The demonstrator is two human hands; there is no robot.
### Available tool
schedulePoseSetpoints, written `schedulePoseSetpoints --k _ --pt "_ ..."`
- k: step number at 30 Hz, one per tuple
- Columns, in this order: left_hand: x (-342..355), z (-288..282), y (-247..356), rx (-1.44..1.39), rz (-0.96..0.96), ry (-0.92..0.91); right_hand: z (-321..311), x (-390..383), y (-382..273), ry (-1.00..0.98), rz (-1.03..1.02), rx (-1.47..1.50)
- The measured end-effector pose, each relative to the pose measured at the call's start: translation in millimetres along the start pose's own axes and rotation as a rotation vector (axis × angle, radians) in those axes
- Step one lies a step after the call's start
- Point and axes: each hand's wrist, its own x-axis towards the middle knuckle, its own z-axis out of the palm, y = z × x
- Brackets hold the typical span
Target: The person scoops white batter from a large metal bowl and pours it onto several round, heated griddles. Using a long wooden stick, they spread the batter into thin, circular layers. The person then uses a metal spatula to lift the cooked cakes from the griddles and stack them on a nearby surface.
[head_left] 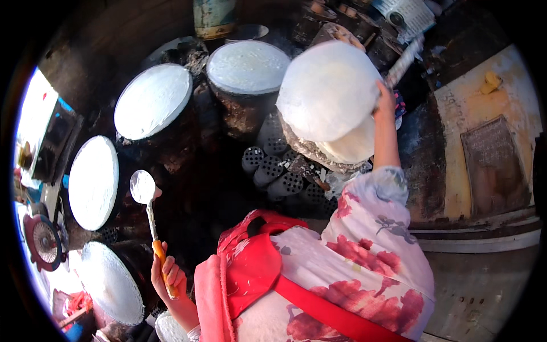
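Left hand [171, 276], forearm low, grips the ladle [158, 248] by its orange handle, bowl forward. Beyond, the right arm reaches out, right hand [386, 102] pinching the right rim of a white sheet [327, 91] above the stand [305, 143], whose near edge shows; likely light, limp, tearable, best held by the rim.

The fingertips of your right hand [386, 102] are hidden at the edge of the white sheet [327, 85], which covers most of the pale round [352, 147] beneath. The stick [405, 60] beside that hand is too blurred to read, and your left hand [171, 275] hides part of the ladle [142, 187]. Your view's top edge cuts off the drum [214, 20].
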Motion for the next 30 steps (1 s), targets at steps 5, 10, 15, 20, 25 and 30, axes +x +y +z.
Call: schedulePoseSetpoints --k 5,10,15,20,25,30 --pt "19 2 -16 0.07 -0.038 0.034 -182 -25 83 0.426 0.155 -0.031" --pt "28 13 -48 0.05 -0.028 0.077 -255 -19 162 0.478 0.303 -0.129" --pt "80 35 -72 0.03 -0.051 0.082 -259 26 183 0.379 0.318 -0.309" --pt "88 47 -109 -0.083 -0.063 0.048 -275 80 159 0.23 0.124 -1.136" --pt "96 58 -133 -0.211 -0.062 -0.042 -216 78 129 0.337 -0.118 -1.968" --pt "63 36 -115 -0.204 0.119 0.037 -32 27 180 -0.525 -0.424 -1.297"
